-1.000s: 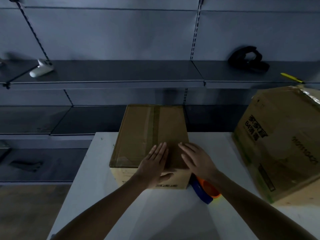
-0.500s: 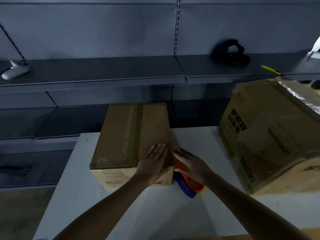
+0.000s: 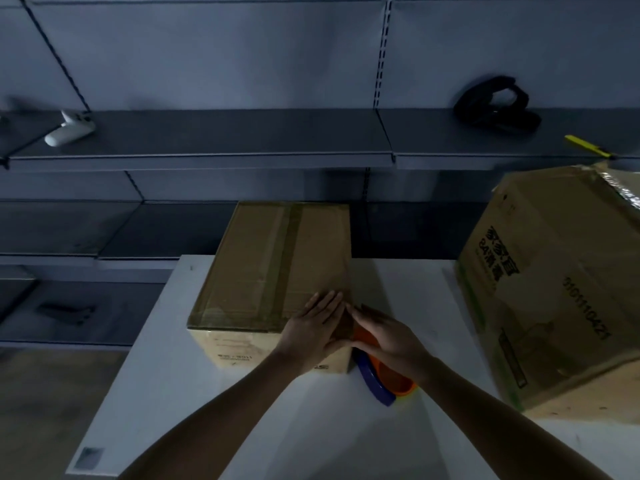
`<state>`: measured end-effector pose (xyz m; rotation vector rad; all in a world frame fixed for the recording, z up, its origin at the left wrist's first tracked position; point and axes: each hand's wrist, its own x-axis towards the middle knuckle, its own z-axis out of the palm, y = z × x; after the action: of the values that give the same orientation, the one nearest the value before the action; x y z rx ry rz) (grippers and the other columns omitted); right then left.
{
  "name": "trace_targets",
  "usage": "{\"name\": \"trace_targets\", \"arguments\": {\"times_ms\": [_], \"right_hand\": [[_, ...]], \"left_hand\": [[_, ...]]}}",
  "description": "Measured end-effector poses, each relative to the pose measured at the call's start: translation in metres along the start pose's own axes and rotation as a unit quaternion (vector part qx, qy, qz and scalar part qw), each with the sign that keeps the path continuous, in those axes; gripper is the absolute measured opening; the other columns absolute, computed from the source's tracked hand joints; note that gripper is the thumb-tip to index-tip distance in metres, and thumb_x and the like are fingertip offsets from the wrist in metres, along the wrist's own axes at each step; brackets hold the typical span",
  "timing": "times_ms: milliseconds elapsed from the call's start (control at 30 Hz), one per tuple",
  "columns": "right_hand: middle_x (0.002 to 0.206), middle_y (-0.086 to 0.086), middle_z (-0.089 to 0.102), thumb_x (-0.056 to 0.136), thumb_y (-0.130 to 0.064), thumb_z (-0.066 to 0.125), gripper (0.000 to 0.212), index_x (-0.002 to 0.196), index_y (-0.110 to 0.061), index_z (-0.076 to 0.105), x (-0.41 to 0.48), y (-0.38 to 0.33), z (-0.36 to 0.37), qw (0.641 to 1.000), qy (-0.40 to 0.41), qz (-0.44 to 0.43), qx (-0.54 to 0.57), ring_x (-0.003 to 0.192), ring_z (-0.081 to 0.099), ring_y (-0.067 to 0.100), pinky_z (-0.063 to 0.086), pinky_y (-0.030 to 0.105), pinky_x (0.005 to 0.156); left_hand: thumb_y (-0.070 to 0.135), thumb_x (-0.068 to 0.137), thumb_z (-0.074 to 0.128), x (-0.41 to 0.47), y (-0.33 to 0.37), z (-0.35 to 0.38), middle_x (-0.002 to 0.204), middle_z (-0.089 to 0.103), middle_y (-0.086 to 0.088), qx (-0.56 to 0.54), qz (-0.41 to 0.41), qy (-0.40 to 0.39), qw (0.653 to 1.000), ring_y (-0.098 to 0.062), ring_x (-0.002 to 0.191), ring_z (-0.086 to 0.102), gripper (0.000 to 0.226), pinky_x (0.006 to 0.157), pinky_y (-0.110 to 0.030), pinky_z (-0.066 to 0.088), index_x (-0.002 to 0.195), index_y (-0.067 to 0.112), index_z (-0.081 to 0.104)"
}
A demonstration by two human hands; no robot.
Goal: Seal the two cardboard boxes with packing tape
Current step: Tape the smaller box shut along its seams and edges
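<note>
Head view: a small cardboard box (image 3: 277,268) stands on a white table (image 3: 166,382), its flaps closed and a strip of brown packing tape (image 3: 290,258) running along the middle seam of the top. The left hand (image 3: 313,329) lies flat on the near right corner of that top, fingers straight and pressed together, pointing away from the person. The right hand (image 3: 386,337) lies just beside it, past the box's right edge, over an orange and blue tape dispenser (image 3: 382,382) that sits on the table against the box's right side. Its fingers are straight and close together, the tips meeting the box's edge; its thumb is hidden under the palm. Most of the dispenser is covered by the hand, so its roll cannot be made out.

A larger cardboard box (image 3: 554,292) sits tilted at the table's right, with dark print on its side and crinkled clear tape at its top; the frame cuts off its right part. On the grey shelf (image 3: 225,140) behind lie a white handheld device (image 3: 69,130), a black object (image 3: 495,105) too dark to identify, and a yellow utility knife (image 3: 587,146).
</note>
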<state>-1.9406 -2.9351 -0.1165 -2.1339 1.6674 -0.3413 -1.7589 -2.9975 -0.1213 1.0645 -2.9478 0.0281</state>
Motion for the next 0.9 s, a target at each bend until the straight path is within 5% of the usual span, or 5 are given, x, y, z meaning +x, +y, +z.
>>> {"name": "trace_targets", "arguments": {"times_ms": [100,300,500,700,900], "right_hand": [[0.148,0.004,0.037,0.086,-0.062,0.035,0.071,0.142,-0.03,0.004,0.001,0.002,-0.003,1.0,0.006,-0.02,-0.013,0.136,0.036,0.016,0.02,0.017,0.106],[0.151,0.002,0.032,0.091,-0.035,0.056,0.082,0.141,-0.029,-0.009,0.0,0.003,-0.005,1.0,0.0,-0.015,-0.021,0.137,0.033,0.016,0.019,0.018,0.105],[0.143,0.003,0.044,0.088,-0.036,0.059,0.085,0.14,-0.03,-0.008,0.003,0.007,-0.001,1.0,-0.003,-0.014,-0.024,0.127,0.044,0.014,0.024,0.014,0.101],[0.149,0.002,0.035,0.09,-0.039,0.056,0.088,0.145,-0.026,-0.011,0.002,0.001,-0.003,0.999,-0.013,0.001,-0.049,0.133,0.036,0.015,0.026,0.021,0.106],[0.149,0.007,0.035,0.077,-0.075,0.029,0.091,0.148,-0.019,0.018,0.002,-0.008,-0.004,0.996,0.01,-0.004,-0.093,0.139,0.03,0.023,0.021,0.032,0.111]], "left_hand": [[0.059,0.092,0.013,0.0,0.001,0.001,0.131,0.056,-0.009,0.0,0.004,-0.025,1.0,-0.02,0.124,0.051,0.075,0.105,-0.038,0.028,0.127,0.008,0.056],[0.055,0.088,0.024,0.008,0.004,0.016,0.118,0.065,-0.013,0.044,0.022,0.032,0.998,-0.025,0.113,0.06,0.07,0.099,-0.041,0.042,0.114,0.005,0.065],[0.059,0.084,0.027,0.004,0.006,0.015,0.124,0.061,-0.011,0.046,0.004,0.067,0.997,-0.024,0.119,0.055,0.073,0.102,-0.04,0.039,0.12,0.005,0.062],[0.06,0.059,0.074,0.002,0.026,0.013,0.118,0.065,-0.007,-0.005,-0.049,0.14,0.989,-0.019,0.111,0.061,0.076,0.097,-0.037,0.042,0.114,0.008,0.066],[0.061,0.091,0.009,-0.007,0.008,-0.002,0.14,0.045,-0.007,0.0,-0.039,0.078,0.996,-0.016,0.129,0.043,0.08,0.106,-0.031,0.021,0.132,0.007,0.05]]}}
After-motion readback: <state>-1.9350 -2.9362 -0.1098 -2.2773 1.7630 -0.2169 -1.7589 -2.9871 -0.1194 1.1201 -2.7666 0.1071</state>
